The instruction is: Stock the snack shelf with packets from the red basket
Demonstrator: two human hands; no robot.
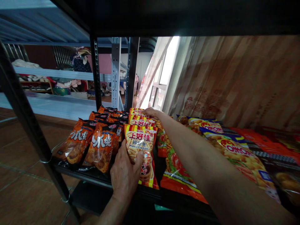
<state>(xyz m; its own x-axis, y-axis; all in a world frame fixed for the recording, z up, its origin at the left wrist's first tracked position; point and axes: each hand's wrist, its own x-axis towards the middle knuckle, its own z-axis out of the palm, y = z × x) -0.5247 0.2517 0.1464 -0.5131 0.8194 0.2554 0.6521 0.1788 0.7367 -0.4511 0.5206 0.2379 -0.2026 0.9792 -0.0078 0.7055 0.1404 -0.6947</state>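
Note:
A row of yellow and red prawn cracker bags (140, 140) stands upright on a black metal shelf (98, 179). My left hand (124, 175) grips the lower left side of the front bag, thumb on its face. My right hand (151, 112) reaches over the row to the rearmost bag (137, 111), fingers curled on its top edge. Orange and black snack bags (93, 142) stand in rows to the left.
Red and green bags (174, 168) and blue and yellow bags (225, 147) lie to the right, below my right arm. A striped curtain (234, 78) hangs behind. The shelf above (178, 17) is close overhead. A black upright (25, 118) stands at left; tiled floor below.

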